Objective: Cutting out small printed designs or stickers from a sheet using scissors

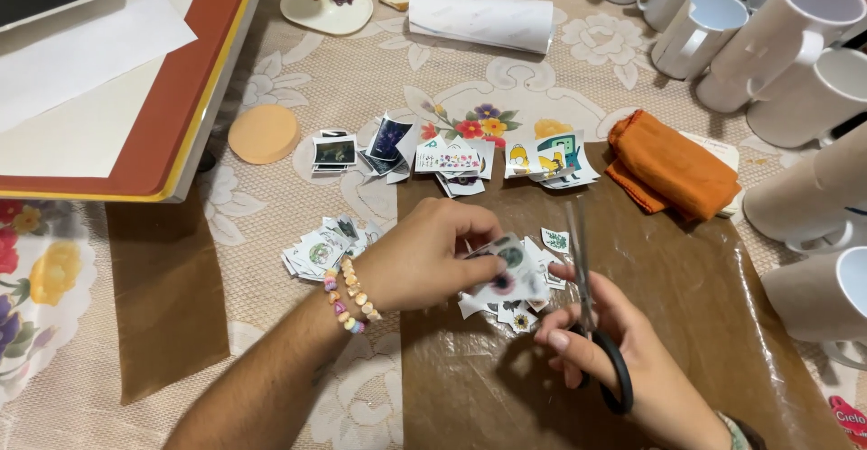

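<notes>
Head view, looking down on a lace-covered table (298, 89). Left hand (420, 256), beaded bracelet at the wrist, pinches a small printed paper cutout with round dark motifs (510, 265) between thumb and fingertips, closed on it and lifted just above the brown glossy sheet (704, 306), likely so the blades can get at its edge. Right hand (601, 337) is closed through the loops of black-handled scissors (591, 310), blades pointing away and upright just beside the cutout; whether they are biting the paper, cannot tell. Loose trimmed scraps (519, 310) lie under both hands. Stacks of small printed pictures (452, 157) sit beyond, another pile (316, 251) beside the left wrist. Folded orange cloth (673, 170), round orange sponge (263, 133), white paper roll (479, 20), white mugs (795, 44) crowding the right edge, red-edged board with white sheets (108, 71) at left
</notes>
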